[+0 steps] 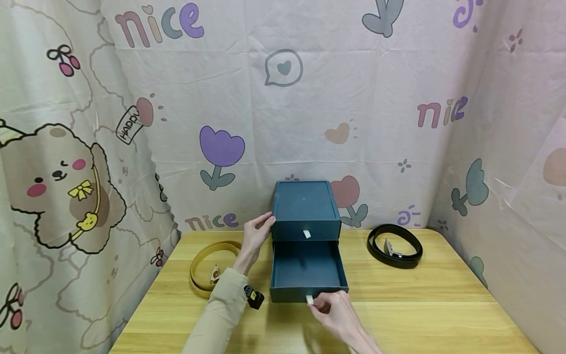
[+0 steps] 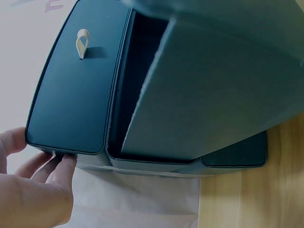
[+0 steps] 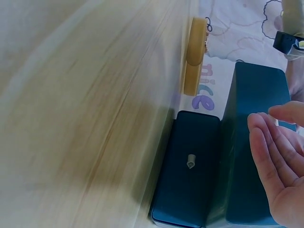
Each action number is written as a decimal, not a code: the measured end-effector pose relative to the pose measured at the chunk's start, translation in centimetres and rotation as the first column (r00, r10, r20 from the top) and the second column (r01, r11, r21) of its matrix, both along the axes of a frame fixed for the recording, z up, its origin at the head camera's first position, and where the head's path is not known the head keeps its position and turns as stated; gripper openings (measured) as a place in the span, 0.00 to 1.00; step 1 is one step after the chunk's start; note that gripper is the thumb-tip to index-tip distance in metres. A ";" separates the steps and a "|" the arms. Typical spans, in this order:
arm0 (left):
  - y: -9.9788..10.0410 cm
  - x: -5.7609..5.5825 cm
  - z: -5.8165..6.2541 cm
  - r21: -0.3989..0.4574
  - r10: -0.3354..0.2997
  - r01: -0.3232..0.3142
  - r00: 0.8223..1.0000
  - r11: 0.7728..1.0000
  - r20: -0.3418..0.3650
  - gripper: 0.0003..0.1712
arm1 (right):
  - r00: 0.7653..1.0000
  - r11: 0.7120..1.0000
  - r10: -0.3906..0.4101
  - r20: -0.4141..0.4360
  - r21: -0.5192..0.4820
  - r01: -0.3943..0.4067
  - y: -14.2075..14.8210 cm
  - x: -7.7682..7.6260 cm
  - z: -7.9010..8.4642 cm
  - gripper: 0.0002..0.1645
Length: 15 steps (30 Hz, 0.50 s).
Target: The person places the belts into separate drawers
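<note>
A dark blue drawer box [image 1: 305, 201] stands on the table, its middle drawer [image 1: 278, 294] pulled out and showing a bare blue floor. At that drawer's front, my right hand [image 1: 338, 314] pinches the white pull tab [image 1: 309, 299] between thumb and finger; in the right wrist view the fingers mostly cover the tab. My left hand [image 1: 256, 238] rests against the box's upper left side, its fingertips touching the edge of the casing. Above the pulled-out drawer, the top drawer [image 2: 76, 95] is closed. The bottom drawer [image 3: 187, 190], also closed, lies beneath it, hidden in the head view.
A coiled yellow belt [image 1: 194, 270] with a gold-toned buckle lies left of the box, close to my left forearm. On the right side of the wooden table [image 1: 411, 314] sits a coiled black belt [image 1: 373, 253] with a silver buckle. A printed curtain [image 1: 305, 108] hangs behind.
</note>
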<state>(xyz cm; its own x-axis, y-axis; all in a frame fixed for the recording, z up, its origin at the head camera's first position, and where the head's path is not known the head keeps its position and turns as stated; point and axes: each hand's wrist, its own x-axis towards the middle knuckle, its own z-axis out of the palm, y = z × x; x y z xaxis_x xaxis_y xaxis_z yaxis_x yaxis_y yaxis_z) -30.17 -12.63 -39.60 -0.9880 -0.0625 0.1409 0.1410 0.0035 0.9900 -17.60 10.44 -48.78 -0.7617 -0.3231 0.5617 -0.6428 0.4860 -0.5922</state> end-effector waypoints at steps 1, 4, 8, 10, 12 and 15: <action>0.0 0.0 0.0 -0.001 0.001 -0.001 1.000 1.000 0.000 0.25 | 1.000 1.000 0.001 0.002 0.001 -0.001 0.0 0.0 0.0 0.10; 0.0 0.0 0.0 -0.003 0.004 -0.004 1.000 1.000 -0.002 0.25 | 1.000 1.000 0.003 0.004 0.002 -0.003 0.0 0.1 0.0 0.09; 0.0 0.0 0.0 -0.001 0.006 -0.006 1.000 1.000 0.000 0.25 | 1.000 1.000 0.004 -0.001 0.006 -0.004 0.0 0.3 0.1 0.08; 0.0 0.0 0.0 0.004 0.007 -0.007 1.000 1.000 0.005 0.25 | 1.000 1.000 0.005 0.004 0.010 -0.005 0.0 0.3 0.1 0.07; 0.0 0.0 0.0 0.005 0.005 -0.005 1.000 1.000 0.005 0.25 | 1.000 1.000 0.007 0.015 0.011 -0.007 0.0 0.4 0.1 0.07; 0.0 0.1 0.0 0.006 0.001 -0.001 1.000 1.000 0.004 0.25 | 1.000 1.000 0.008 0.021 0.013 -0.008 0.1 0.5 0.1 0.07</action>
<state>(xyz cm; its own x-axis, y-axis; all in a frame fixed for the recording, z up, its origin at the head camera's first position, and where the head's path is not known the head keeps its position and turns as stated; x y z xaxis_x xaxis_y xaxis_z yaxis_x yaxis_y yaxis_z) -30.06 -12.67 -39.55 -0.9886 -0.0638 0.1364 0.1368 -0.0022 0.9906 -17.11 10.50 -48.63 -0.7705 -0.3363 0.5416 -0.6344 0.4884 -0.5992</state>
